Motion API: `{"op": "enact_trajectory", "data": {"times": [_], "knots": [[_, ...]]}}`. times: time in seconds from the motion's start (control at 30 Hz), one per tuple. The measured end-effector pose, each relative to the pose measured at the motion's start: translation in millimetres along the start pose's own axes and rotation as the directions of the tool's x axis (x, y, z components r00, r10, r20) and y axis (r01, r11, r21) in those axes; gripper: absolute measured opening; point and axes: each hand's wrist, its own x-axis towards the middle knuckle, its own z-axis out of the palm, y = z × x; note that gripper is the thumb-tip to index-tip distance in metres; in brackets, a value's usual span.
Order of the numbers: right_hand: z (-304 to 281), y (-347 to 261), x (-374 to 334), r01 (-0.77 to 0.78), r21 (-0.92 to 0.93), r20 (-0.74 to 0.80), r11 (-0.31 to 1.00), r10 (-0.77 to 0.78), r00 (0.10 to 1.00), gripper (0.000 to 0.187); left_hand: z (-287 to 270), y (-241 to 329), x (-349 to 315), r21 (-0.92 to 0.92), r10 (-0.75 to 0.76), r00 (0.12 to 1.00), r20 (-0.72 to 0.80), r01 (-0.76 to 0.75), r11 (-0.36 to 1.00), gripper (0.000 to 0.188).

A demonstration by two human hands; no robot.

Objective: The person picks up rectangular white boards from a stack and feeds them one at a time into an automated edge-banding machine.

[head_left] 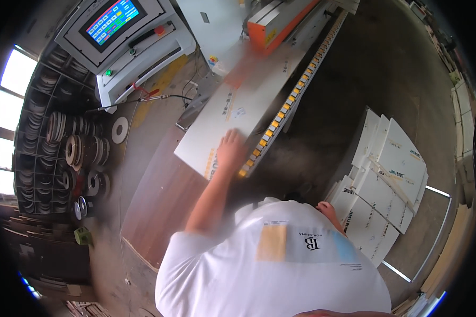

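The left hand [231, 149] lies spread and flat on the near end of the white panel [238, 108] on the feed rail [280, 113], a stiff, slick, probably weighty board best pressed flat, while the right hand [328, 210], grip unclear, touches the stacked panels [386, 179].

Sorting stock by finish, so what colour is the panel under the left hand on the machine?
White. The panel under the left hand shows best in the head view.
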Motion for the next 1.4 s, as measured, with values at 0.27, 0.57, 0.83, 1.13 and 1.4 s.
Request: {"op": "enact_trajectory", "data": {"times": [0.27,0.57,0.83,1.13,1.4], "knots": [[-7,51,-37,0.236,-0.583,0.059,0.777,-0.25,0.967,0.038,-2,-22,-40,0.015,-0.017,1.0,-0.021,0.017,1.0,0.057],[47,56,-50,0.242,-0.319,-0.116,0.916,-0.291,0.95,0.029,26,-16,50,0.078,0.116,0.988,-0.103,-0.109,0.991,0.053],[78,155,-49,0.111,-0.134,-0.333,0.985,-0.15,0.931,0.031,10,-11,90,0.087,0.362,0.93,-0.07,-0.356,0.931,0.038],[98,235,-69,-0.091,0.46,-0.451,0.883,0.321,0.833,0.034,39,135,-37,-0.303,0.362,0.688,0.629,-0.211,0.929,0.023],[57,219,-3,0.091,0.953,-0.275,0.289,0.696,0.663,0.052,66,81,-100,-0.259,0.421,0.301,0.856,-0.455,0.852,0.044]]}}
